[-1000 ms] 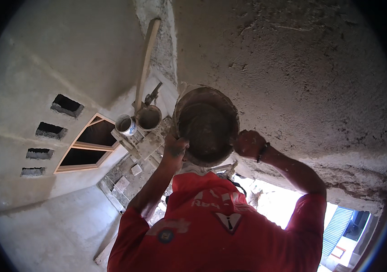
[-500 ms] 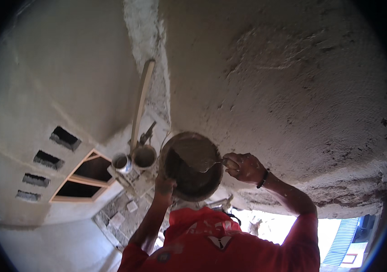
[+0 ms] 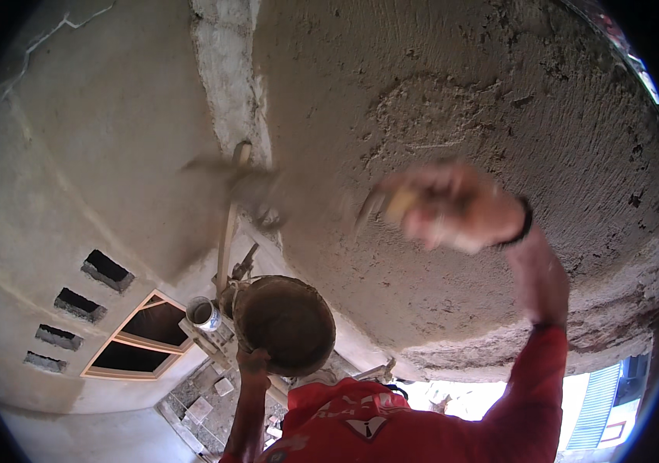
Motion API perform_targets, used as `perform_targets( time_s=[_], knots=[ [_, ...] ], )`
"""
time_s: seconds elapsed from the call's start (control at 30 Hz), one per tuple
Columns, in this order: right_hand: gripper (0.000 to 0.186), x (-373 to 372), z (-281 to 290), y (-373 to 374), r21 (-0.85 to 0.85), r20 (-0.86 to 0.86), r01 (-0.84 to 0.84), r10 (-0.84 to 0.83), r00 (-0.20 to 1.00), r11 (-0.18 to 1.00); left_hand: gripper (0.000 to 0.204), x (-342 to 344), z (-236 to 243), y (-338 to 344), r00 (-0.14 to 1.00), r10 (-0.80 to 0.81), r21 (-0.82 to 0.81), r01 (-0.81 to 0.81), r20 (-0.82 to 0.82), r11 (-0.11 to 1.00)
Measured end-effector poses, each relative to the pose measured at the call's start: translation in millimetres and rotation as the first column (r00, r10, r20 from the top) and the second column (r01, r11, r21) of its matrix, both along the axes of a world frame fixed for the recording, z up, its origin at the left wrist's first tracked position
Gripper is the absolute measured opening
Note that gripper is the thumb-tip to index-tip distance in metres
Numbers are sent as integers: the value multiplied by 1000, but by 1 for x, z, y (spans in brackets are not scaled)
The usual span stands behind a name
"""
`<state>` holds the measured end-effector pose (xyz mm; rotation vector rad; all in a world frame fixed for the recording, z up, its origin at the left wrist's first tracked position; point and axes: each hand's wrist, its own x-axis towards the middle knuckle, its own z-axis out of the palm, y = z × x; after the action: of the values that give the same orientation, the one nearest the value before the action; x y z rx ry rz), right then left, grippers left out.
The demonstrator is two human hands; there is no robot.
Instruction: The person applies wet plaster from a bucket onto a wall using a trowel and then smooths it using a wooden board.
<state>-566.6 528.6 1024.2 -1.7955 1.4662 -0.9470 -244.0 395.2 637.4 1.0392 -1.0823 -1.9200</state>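
Observation:
My left hand (image 3: pixel 254 361) is closed on the near rim of a round, dark basin (image 3: pixel 328 328). Wet grey mortar (image 3: pixel 283 320) lies inside it. Up in front of the plastered wall (image 3: pixel 329 100), my right hand (image 3: pixel 464 208) is closed round the yellowish handle of a trowel (image 3: pixel 399 204). Motion smears the hand and the trowel, and the blade shows only as a thin curved edge. To the left of the trowel, a blurred spray of mortar (image 3: pixel 248 185) is in the air, close to the wall's corner.
A long wooden batten (image 3: pixel 227 239) leans in the corner. A pale bucket (image 3: pixel 203 313) stands left of the basin. On the left wall are a wooden window frame (image 3: pixel 121 338) and several dark rectangular openings (image 3: pixel 108 270). Rubble (image 3: pixel 199 409) lies on the floor below.
My right hand has swung the trowel up out of the basin toward the wall, and mortar has left the blade. My left hand and the basin have moved down and left.

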Motion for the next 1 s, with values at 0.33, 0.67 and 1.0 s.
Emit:
perform_targets(
  time_s=[0.33, 0.67, 1.0],
  knots=[
    [26, -81, 5, 74, -607, -354, 205, -492, 795, 768, 41, -12, 11, -4, 998, -54, 15, 55, -38, 998],
    [28, 36, -229, 19, 29, -943, 310, -77, 323, 950, 51, -63, 66, -12, 973, -196, 66, 189, 122, 980],
    [30, 54, -287, 20, 79, -581, 293, -195, 790, 953, 46, -72, 77, -26, 983, -186, 83, 186, -12, 979]
  ],
)
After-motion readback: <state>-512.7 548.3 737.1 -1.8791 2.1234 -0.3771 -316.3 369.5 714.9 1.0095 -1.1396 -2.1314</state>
